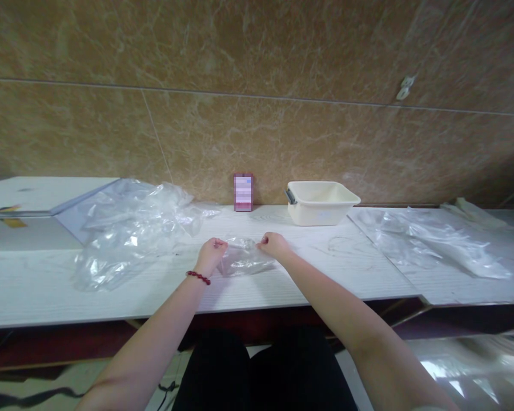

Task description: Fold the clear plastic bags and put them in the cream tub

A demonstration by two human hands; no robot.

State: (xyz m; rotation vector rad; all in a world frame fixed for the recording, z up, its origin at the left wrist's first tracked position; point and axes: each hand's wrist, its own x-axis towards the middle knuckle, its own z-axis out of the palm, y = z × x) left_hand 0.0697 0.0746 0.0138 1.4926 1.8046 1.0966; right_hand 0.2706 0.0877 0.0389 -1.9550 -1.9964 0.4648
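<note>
A small clear plastic bag (244, 258) lies on the white table (308, 274) straight ahead of me. My left hand (211, 255), with a red bead bracelet on the wrist, is closed in a pinch on the bag's left edge. On the bag's right edge my right hand (273, 245) is also closed in a pinch. The bag is stretched between the two hands, just above the tabletop.
A large heap of clear plastic bags (131, 228) lies to the left. More flat clear plastic (432, 240) lies to the right. A cream plastic tub (321, 202) and a small pink box (243, 192) stand against the brown marble wall.
</note>
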